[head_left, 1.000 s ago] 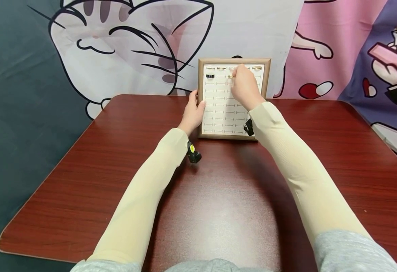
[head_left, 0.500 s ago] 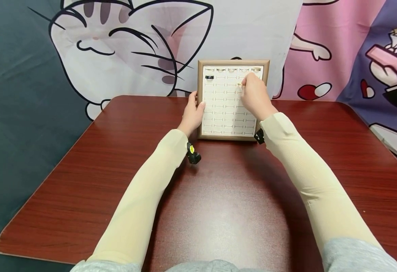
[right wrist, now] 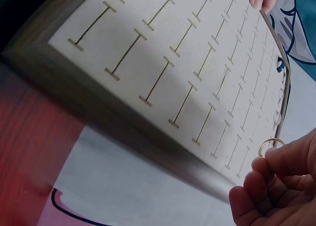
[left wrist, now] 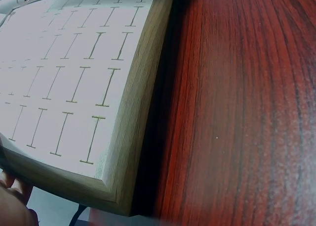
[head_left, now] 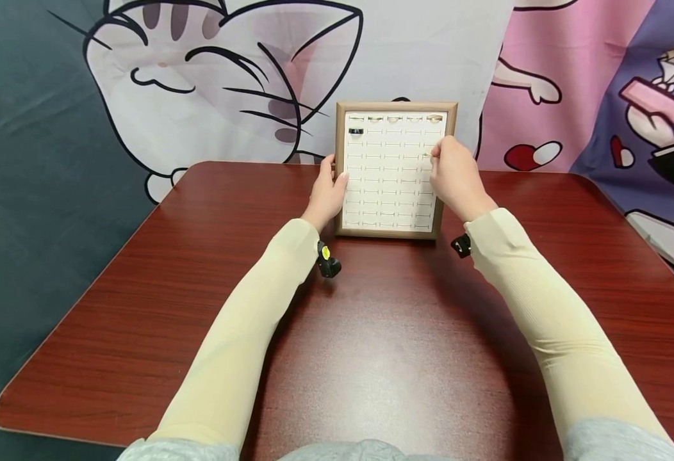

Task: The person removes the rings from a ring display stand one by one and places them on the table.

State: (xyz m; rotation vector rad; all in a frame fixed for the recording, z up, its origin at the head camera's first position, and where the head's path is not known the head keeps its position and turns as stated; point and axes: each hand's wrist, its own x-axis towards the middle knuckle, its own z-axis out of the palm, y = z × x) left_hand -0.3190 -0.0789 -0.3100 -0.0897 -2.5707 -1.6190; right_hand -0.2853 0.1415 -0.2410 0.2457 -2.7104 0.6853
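Note:
A ring display board [head_left: 391, 192] with a wooden frame and rows of slots stands upright on the table. My left hand [head_left: 327, 195] grips its left edge, the thumb on the front side; in the left wrist view part of that hand [left wrist: 15, 201] shows beside the frame. My right hand [head_left: 458, 176] pinches a thin gold ring [right wrist: 269, 140] between thumb and finger, in front of the board's right side. A black ring [head_left: 356, 131] sits in the second row at the left. Several rings, among them a gold ring [head_left: 434, 118], sit along the top row.
The board rests near the far edge of a reddish-brown wooden table [head_left: 198, 288]. Behind it hangs a cloth backdrop [head_left: 429, 51] with cartoon figures. Small black cameras are worn on both wrists, over cream sleeves [head_left: 250, 301].
My right hand has moved right and down with the gold ring, from the upper middle of the board to its right side. My left hand keeps its grip on the board.

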